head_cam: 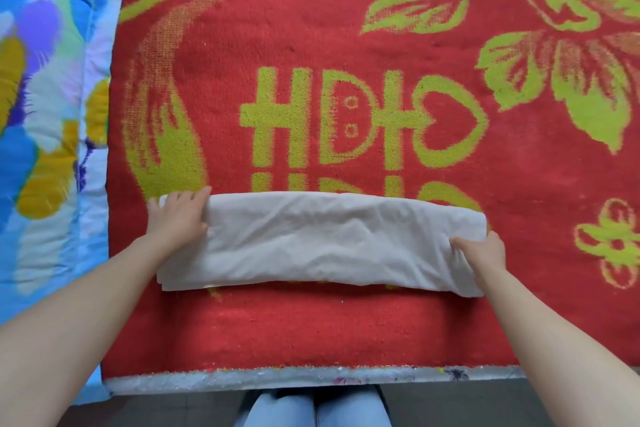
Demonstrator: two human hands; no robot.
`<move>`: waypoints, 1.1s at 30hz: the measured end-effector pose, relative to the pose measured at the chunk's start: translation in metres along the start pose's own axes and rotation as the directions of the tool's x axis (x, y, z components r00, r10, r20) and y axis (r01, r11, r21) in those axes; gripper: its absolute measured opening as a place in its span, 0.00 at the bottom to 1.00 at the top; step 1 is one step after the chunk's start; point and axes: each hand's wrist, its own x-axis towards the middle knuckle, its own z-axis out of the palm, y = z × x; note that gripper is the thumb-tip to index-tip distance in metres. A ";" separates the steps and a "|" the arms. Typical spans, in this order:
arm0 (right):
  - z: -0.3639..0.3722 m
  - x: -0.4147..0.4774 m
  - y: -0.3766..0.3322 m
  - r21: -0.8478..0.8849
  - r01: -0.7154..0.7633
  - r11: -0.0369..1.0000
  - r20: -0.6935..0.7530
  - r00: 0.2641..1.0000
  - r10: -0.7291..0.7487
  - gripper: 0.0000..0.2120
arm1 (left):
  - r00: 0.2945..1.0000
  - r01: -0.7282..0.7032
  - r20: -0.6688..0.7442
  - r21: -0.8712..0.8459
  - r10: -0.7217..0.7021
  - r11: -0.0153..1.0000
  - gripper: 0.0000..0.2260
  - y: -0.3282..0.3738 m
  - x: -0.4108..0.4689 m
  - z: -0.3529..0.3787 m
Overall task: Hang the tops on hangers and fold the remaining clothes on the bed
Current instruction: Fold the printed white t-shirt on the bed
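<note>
Nearest us the bed (311, 381) shows its edge under a red blanket (311, 329) patterned with green flowers. Just beyond, on the blanket, lies the beige garment (329, 243), already folded into a long flat band across our front. Our left hand (176, 218) rests flat over its left end, fingers straight. Our right hand (481, 253) pinches the cloth at the right end. We judge that one or two more folds, end to end, would finish this piece. Farther off we see only blanket, with a flowered quilt (45, 114) at the left. No hangers, tops or other clothes show, so we cannot tell how much remains.
</note>
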 end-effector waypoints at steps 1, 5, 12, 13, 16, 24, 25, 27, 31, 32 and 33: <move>-0.003 -0.001 0.000 0.022 -0.003 1.000 0.034 0.999 0.002 0.17 | 1.000 0.004 -0.006 0.024 -0.004 1.000 0.18 -0.003 0.003 -0.003; -0.024 0.009 -0.003 0.130 0.036 0.991 0.115 0.992 -0.051 0.05 | 1.000 -0.005 -0.005 -0.003 0.005 1.000 0.09 -0.023 0.010 -0.020; -0.045 0.021 -0.012 0.195 0.093 0.976 0.151 0.981 -0.124 0.07 | 0.920 0.072 -0.363 -0.221 -0.151 0.972 0.17 -0.025 -0.001 -0.015; -0.043 0.020 -0.012 0.187 0.085 0.979 0.210 0.970 -0.124 0.06 | 0.912 0.050 -0.387 -0.229 -0.138 0.972 0.22 -0.013 -0.007 -0.009; -0.039 0.013 -0.012 0.198 0.097 0.975 0.243 0.959 -0.145 0.02 | 0.885 -0.135 -0.464 -0.166 0.044 0.977 0.31 0.032 -0.031 0.016; -0.041 0.013 -0.002 -0.021 0.085 0.996 0.118 0.990 -0.082 0.09 | 0.949 -0.296 -0.146 -0.098 0.280 0.950 0.42 0.115 -0.104 0.073; -0.044 0.008 -0.004 -0.017 0.100 0.995 0.106 0.989 -0.098 0.09 | 0.959 -0.272 -0.103 -0.068 0.264 0.960 0.40 0.113 -0.103 0.071; -0.048 -0.004 -0.013 -0.001 0.181 0.983 0.101 0.978 -0.180 0.13 | 0.959 -0.275 -0.081 -0.048 0.270 0.960 0.35 0.103 -0.098 0.070; -0.044 -0.065 -0.051 -0.132 0.412 0.901 0.104 0.910 -0.401 0.13 | 0.938 -0.346 -0.060 -0.054 0.343 0.937 0.39 0.089 -0.094 0.065; -0.037 -0.084 -0.063 -0.181 0.462 0.868 0.122 0.886 -0.447 0.13 | 0.933 -0.358 -0.073 -0.064 0.354 0.931 0.39 0.090 -0.095 0.061; -0.029 -0.103 -0.074 -0.226 0.509 0.830 0.141 0.860 -0.490 0.14 | 0.930 -0.366 -0.081 -0.089 0.359 0.926 0.39 0.089 -0.097 0.057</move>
